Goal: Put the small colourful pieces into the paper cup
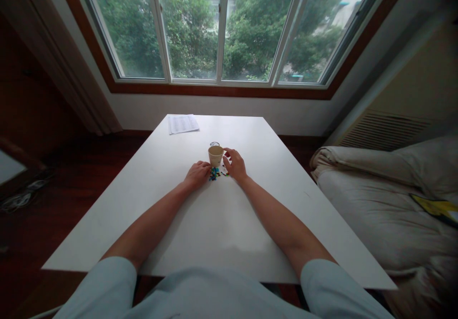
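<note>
A beige paper cup (215,156) stands upright on the white table (229,223), its mouth facing up toward me. Just in front of it lies a small heap of tiny colored pieces (213,174), mostly blue and green; they are too small to name. My left hand (198,174) rests on the table to the left of the heap, fingers curled together, the tips beside the pieces and the cup's base. To the cup's right, my right hand (235,164) has thumb and forefinger apart near the cup's side. Something small and red shows by its fingers. A few loose pieces (224,173) lie below it.
Behind the cup is a round, clear rim (214,143), partly hidden. Printed paper sheets (183,124) lie at the table's far left corner. A sofa with a pale cover (375,195) stands along the right side, and a window (222,33) is beyond the table.
</note>
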The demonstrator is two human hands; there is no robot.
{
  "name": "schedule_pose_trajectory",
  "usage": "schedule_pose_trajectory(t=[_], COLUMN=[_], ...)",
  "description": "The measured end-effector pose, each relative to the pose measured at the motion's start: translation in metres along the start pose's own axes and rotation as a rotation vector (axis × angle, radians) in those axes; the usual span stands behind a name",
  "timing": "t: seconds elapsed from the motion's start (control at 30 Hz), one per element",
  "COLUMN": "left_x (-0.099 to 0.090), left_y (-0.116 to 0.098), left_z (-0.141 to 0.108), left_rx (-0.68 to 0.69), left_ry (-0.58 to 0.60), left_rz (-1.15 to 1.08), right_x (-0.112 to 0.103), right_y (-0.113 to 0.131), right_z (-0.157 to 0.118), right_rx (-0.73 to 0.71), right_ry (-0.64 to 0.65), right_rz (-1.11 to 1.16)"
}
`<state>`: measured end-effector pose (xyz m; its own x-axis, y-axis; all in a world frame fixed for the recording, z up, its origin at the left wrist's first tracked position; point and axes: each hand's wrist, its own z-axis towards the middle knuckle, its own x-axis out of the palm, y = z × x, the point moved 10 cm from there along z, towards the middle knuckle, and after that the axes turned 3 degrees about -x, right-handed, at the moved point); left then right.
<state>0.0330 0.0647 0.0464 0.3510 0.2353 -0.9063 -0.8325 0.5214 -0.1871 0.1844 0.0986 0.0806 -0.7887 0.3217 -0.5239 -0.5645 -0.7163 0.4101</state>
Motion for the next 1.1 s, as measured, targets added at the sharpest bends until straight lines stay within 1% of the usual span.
schedule_pose_trajectory(t=[0.27, 0.7, 0.93, 1.1], left_x=[0.004, 0.006, 0.006, 0.005], left_y=[0.005, 0.002, 0.003, 0.006], left_z=[0.0, -0.001, 0.0, -0.001], left_rx=[-0.034, -0.014, -0.011, -0.024], left_ry=[-0.001, 0.006, 0.001, -0.019], left_rz=[-0.001, 0.017, 0.038, 0.026], right_x=[-0.002, -0.005, -0.003, -0.002], right_y=[-0.006, -0.003, -0.009, -0.018], right_z=[-0.001, 0.0, -0.001, -0.002], right_rx=[0.031, 0.055, 0.092, 0.143], right_ry=[-0.041, -0.05, -0.066, -0.082], right_rz=[0.024, 0.051, 0.065, 0.097])
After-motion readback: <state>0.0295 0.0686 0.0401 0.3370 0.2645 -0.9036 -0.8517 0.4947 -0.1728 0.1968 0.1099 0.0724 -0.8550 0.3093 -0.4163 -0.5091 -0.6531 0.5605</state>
